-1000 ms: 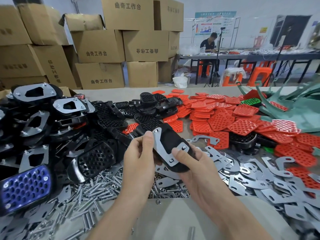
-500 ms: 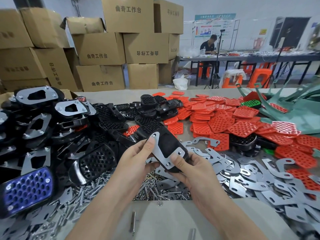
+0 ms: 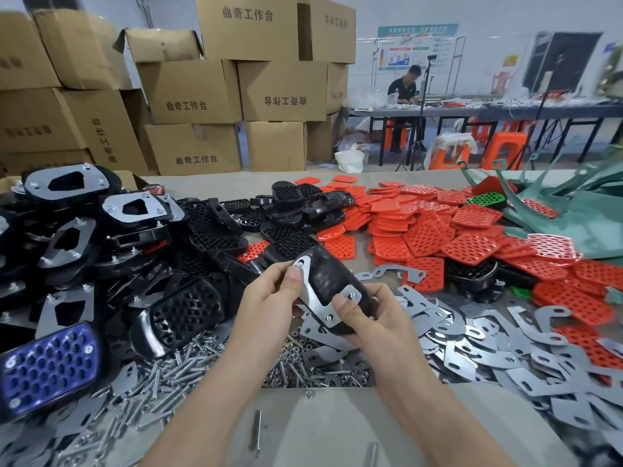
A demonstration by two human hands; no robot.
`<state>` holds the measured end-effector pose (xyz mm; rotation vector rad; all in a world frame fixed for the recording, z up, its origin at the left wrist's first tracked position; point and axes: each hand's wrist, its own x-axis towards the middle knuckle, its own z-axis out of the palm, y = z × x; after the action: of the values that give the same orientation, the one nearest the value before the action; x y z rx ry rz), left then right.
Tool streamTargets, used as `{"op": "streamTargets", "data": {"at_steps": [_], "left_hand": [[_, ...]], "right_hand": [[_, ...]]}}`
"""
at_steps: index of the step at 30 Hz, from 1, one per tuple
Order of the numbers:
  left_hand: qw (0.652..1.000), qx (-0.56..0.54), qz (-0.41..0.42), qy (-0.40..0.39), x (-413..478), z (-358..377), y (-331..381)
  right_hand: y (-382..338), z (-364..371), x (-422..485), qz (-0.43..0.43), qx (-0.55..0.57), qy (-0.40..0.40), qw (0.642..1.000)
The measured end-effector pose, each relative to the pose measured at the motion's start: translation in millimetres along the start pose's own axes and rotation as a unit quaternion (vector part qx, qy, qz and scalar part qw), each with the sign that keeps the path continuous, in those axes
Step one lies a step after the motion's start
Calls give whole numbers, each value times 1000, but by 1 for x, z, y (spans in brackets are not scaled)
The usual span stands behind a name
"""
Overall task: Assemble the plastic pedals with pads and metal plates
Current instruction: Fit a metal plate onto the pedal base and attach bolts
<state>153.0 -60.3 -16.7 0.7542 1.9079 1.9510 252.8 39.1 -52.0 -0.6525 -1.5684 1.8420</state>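
Both hands hold one black plastic pedal (image 3: 332,276) above the table's middle, its underside facing up. A bent metal plate (image 3: 312,296) lies along the pedal's left and near edge, with bolt ends showing at its corners. My left hand (image 3: 269,298) grips the pedal's left side, thumb pressing the plate near its top. My right hand (image 3: 374,318) grips the near right end, thumb on the plate's lower corner. Red pads (image 3: 428,235) lie heaped to the right, and loose metal plates (image 3: 478,342) are spread at the front right.
Black pedals (image 3: 188,305), some with plates fitted, pile up on the left beside a blue-padded one (image 3: 47,365). Bolts and nuts (image 3: 188,362) litter the near table. Green parts (image 3: 573,210) lie far right. Cardboard boxes (image 3: 192,92) stand behind; a person sits at a far table.
The pedal has been raised slightly and tilted. My left thumb has slid up to the plate's top end, and my right thumb now presses the plate's lower corner.
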Motion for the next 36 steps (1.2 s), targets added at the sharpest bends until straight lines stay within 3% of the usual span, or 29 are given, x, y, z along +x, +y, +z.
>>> {"op": "streamTargets", "data": {"at_steps": [3, 7, 11, 14, 19, 23, 26, 30, 36], "left_hand": [[991, 117, 64, 18, 2, -10, -4], [943, 313, 116, 23, -3, -25, -10], [851, 480, 145, -156, -9, -20, -23], [807, 528, 155, -214, -10, -14, -30], [834, 511, 152, -143, -8, -17, -30], [773, 612, 151, -69, -9, -17, -29], [790, 589, 166, -51, -10, -17, -28], [847, 499, 163, -78, -5, -3, -19], [826, 484, 177, -229, 5, 55, -4]], "right_hand": [[-1, -1, 3, 23, 34, 25, 999], [-9, -7, 9, 57, 236, 36, 969], [-14, -15, 12, 55, 332, 53, 940], [-15, -23, 14, 57, 353, 68, 931], [-18, -29, 16, 57, 356, 101, 927], [-18, -31, 17, 57, 363, 106, 924], [-17, -31, 18, 50, 352, 101, 929], [-23, -36, 18, 2, 325, 126, 937], [-45, -65, 16, -82, 288, 197, 933]]}}
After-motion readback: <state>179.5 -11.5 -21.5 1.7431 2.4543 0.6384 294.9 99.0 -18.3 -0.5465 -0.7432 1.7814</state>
